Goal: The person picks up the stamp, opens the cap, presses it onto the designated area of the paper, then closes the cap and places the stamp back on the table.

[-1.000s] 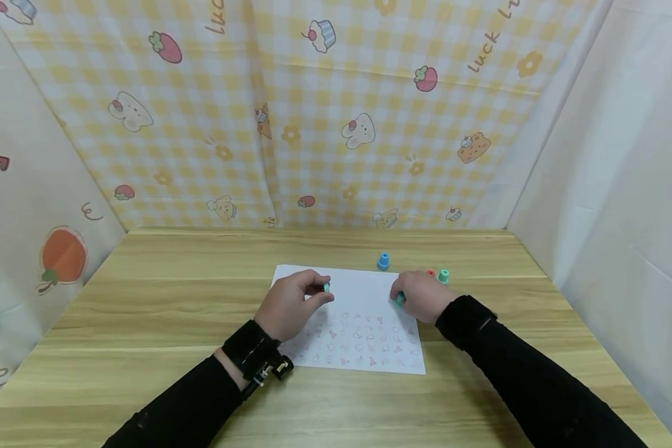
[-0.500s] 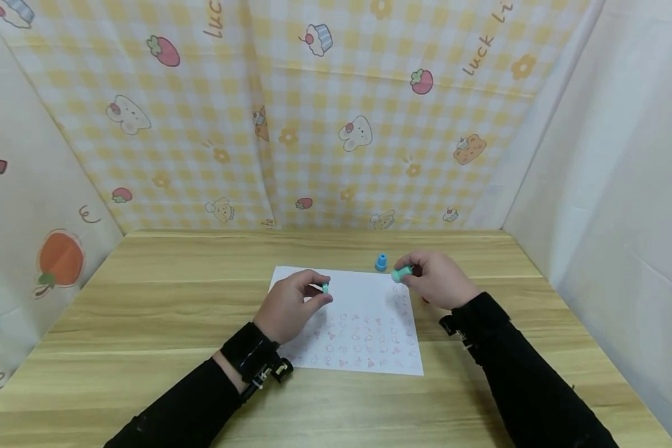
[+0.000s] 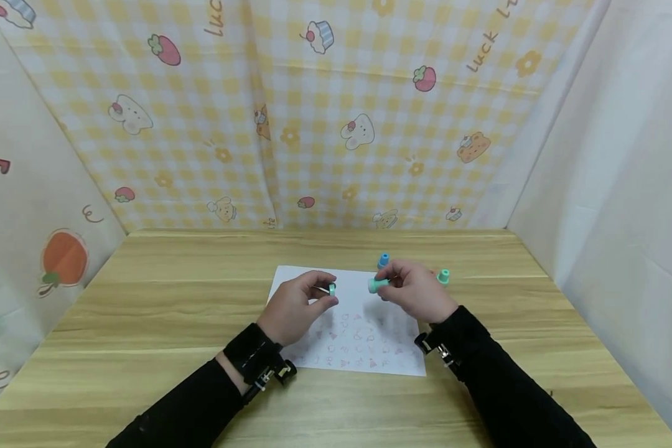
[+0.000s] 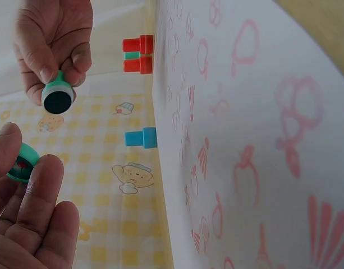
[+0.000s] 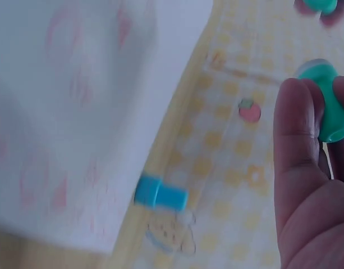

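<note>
My left hand (image 3: 297, 306) pinches a small green stamp cap (image 3: 332, 290) above the left part of a white paper sheet (image 3: 350, 295). The left wrist view shows the cap's (image 4: 28, 154) open side. To the right of it, my right hand (image 3: 421, 291) holds a green stamp (image 3: 376, 285) above the paper, a short gap away from the cap. Its round dark stamping face, ringed in white, shows on the stamp (image 4: 58, 96) in the left wrist view. Rows of faint red prints cover the sheet's lower part and right side.
A blue stamp (image 3: 384, 259) stands beyond the paper's far edge. Another green stamp (image 3: 443, 277) stands to the right, behind my right hand. Two red stamps (image 4: 138, 45) appear beside it in the left wrist view. A checked curtain (image 3: 325, 124) hangs behind the wooden table (image 3: 190, 261).
My right hand has lifted the green stamp from low over the paper's right edge and brought it left, closer to the cap. My left hand has hardly moved.
</note>
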A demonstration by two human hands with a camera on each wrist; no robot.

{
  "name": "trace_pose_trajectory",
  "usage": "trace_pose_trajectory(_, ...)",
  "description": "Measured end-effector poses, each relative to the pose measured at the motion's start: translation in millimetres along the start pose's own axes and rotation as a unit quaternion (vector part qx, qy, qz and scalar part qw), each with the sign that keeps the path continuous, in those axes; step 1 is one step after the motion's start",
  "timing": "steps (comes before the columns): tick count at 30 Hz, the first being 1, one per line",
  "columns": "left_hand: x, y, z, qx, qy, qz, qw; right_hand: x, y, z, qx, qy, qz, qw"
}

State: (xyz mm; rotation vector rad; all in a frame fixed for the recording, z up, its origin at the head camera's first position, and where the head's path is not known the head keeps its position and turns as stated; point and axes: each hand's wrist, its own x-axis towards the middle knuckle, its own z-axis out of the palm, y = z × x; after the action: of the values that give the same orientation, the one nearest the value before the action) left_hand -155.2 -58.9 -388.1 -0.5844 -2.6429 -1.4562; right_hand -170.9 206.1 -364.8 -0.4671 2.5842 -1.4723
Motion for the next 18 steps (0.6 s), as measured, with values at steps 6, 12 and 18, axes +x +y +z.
trace_pose_trajectory(6, -1.6, 7.0, 2.5, -0.006, -0.015, -0.008, 0.9998, -4, -8, 14, 0.038, -0.016, -0.005, 0.999)
trace_pose_trajectory(12, -2.2, 8.5, 6.0, -0.008, -0.032, -0.011, 0.9994, -7, -14, 23, 0.041, -0.021, -0.011, 0.999)
trace_pose_trajectory(18, -3.4, 8.4, 8.2, 0.002, -0.035, -0.007, 0.9994, -7, -15, 30, 0.034, -0.023, -0.019, 0.999)
